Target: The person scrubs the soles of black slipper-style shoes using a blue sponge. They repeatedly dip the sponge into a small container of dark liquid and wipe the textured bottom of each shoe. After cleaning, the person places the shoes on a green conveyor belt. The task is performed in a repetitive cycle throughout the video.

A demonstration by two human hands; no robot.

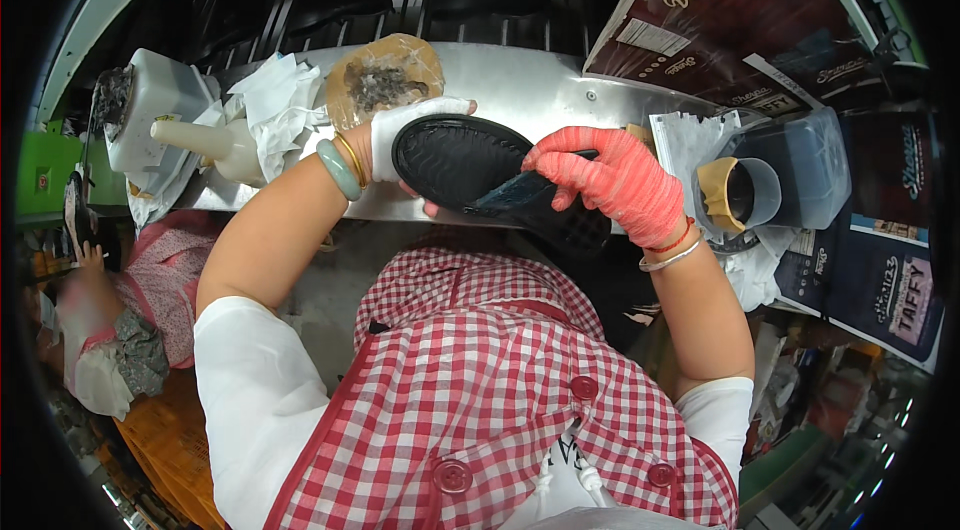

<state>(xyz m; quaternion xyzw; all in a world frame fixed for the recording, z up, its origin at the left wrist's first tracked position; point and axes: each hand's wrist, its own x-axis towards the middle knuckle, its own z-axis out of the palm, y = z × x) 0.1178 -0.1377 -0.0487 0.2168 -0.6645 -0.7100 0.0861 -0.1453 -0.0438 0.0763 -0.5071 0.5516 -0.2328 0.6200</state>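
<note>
Over the near edge of the metal worktop I hold a black shoe sole (450, 160) with its ridged side up, tilted down to the right. My left hand (392, 138), in a white glove with bare fingertips, is closed round its left end from the far side and beneath. In a coral knitted glove, my right hand (612, 182) pinches a flat, dark bluish tool (518, 191) with a thin dark edge. The tool lies against the middle of the sole; its exact kind I cannot make out.
On the metal worktop (510, 65) sit a brown round dish (385, 80) with dark residue, crumpled white paper (280, 105) and a white nozzled bottle (225, 145). Right: a clear plastic container (810, 170) and a tan-rimmed cup (765, 192). Printed maroon sheets (720, 20) stand behind. A co-worker's sleeve (145, 350) shows left.
</note>
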